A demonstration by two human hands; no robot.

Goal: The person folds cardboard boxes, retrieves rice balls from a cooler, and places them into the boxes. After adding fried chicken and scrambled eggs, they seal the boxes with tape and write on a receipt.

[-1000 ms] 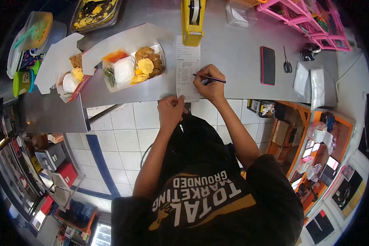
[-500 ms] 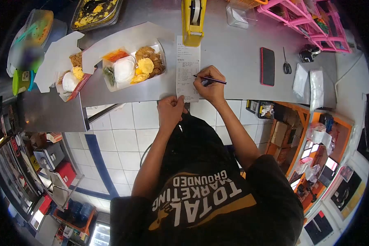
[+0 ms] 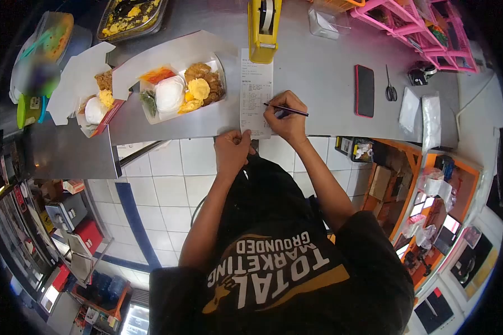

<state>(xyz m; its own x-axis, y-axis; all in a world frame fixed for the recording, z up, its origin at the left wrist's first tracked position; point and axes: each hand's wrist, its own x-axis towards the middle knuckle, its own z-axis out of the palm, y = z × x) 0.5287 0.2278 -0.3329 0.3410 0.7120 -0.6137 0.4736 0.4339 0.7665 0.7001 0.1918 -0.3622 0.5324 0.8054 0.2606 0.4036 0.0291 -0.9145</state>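
A long printed receipt lies flat on the steel counter, its top end at the yellow tape dispenser. My right hand is closed around a dark pen, whose tip touches the receipt's right side about midway down. At the counter's front edge, my left hand pinches the receipt's lower left corner; part of its grip is hidden. To the left stands an open white food box with rice, fried chicken, yellow scrambled-looking egg and red sauce. Beside it a smaller open box holds similar food.
A glass tray with yellow food sits at the back left, near a green-lidded container. On the right are a phone, scissors, plastic packets and a pink basket rack. Orange shelving stands below.
Almost nothing differs. My right hand and the pen have shifted very slightly at the receipt; my left hand stays at its lower corner.
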